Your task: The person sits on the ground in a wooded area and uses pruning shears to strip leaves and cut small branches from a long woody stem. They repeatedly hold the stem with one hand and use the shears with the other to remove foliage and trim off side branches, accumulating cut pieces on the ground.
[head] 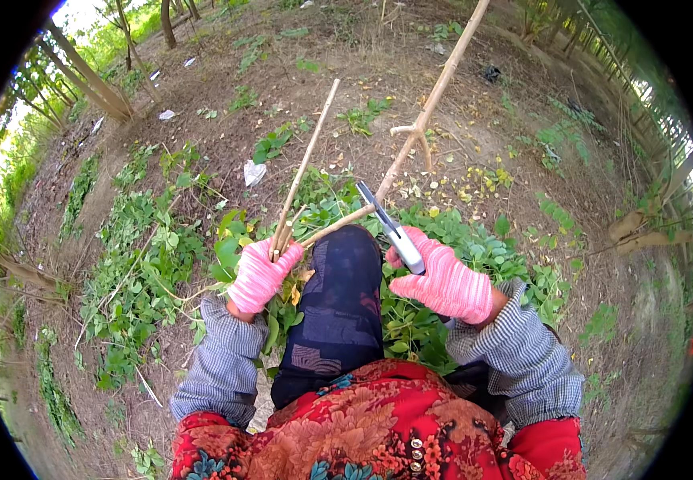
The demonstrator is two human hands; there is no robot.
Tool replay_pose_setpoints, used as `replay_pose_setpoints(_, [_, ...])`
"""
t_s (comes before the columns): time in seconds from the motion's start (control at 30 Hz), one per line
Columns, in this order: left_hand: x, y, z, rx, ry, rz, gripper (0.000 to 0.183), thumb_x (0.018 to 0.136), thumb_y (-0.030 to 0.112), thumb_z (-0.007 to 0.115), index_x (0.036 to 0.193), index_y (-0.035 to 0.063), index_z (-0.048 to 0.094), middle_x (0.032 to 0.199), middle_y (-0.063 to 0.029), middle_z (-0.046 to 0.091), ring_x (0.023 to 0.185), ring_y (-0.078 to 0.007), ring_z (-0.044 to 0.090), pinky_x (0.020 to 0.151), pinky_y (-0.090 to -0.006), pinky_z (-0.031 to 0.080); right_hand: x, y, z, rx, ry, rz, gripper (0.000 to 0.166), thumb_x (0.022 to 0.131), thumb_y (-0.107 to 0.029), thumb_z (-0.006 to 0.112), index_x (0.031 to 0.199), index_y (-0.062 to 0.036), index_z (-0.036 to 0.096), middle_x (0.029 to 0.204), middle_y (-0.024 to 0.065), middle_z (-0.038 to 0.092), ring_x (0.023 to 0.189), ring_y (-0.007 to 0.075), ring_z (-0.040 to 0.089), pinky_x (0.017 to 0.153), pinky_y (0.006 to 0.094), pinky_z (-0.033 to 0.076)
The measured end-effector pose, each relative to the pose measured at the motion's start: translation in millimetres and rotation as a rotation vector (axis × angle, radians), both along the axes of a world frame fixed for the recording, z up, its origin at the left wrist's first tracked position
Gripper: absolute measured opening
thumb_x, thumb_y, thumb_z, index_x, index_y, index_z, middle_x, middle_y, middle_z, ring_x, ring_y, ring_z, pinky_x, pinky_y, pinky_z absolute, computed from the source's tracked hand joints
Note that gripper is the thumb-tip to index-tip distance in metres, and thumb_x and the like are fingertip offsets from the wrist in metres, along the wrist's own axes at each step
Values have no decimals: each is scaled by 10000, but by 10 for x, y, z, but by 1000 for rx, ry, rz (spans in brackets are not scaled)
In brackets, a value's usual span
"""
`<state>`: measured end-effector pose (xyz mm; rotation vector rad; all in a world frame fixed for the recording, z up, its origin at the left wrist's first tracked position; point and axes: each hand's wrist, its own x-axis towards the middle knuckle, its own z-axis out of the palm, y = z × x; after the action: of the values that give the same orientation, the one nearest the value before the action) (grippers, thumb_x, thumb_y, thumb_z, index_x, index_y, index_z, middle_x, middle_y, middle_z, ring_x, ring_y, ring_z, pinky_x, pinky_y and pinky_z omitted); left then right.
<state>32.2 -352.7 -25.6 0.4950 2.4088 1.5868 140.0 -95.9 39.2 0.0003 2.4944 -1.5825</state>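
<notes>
My left hand (264,273), in a pink knitted glove, grips a bundle of cut sticks (282,237) with short stubs and pale ends. One long thin stick (310,150) rises from that grip. Another stick (340,224) slants across above my knee, its tip at the blade of a cutting tool. My right hand (442,279), gloved alike, is closed around this silver-and-dark bladed cutting tool (399,237), which looks like pruning shears. Whether its jaws are apart is hard to tell. Just beyond the blade, a thicker forked branch (436,90) extends up and away.
Leafy green cuttings (454,234) lie around my knee (343,288), with more foliage (130,282) to the left. Yellow leaves (484,179) and a white scrap (254,173) lie on the bare soil. Tree trunks (91,75) stand at the upper left, others at the right.
</notes>
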Motion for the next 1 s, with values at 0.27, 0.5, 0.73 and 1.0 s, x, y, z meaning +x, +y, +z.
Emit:
replay_pose_setpoints(0.27, [121,12,-157,-170,295,125,202,787,195,692,881,20,659,629,-101,591,529,-199,544,510,-312,434,-56,167,454,206,-297,189,324,749,-266,683,928,-28,554,740,38,575,675,124,543,611,284,452])
replay_pose_setpoints(0.5, [-19,85,-313,-284,559,199,198,794,244,674,883,67,668,675,-121,617,600,-237,608,544,-350,464,-4,234,684,295,-658,227,316,748,-282,660,870,-11,552,695,57,576,656,148,554,592,305,457])
replay_pose_setpoints(0.73, [-416,-162,-420,-164,259,238,273,814,286,667,911,31,660,561,-76,576,466,-164,492,491,-326,405,459,338,625,195,-451,136,255,737,-175,652,917,-41,530,782,43,570,729,124,526,682,293,443])
replay_pose_setpoints(1.0, [-239,-130,28,-61,48,123,211,818,226,676,804,15,662,545,11,528,504,-50,415,461,-273,367,48,353,50,117,-160,61,329,712,-67,617,1018,-40,501,853,22,559,796,134,525,729,282,445])
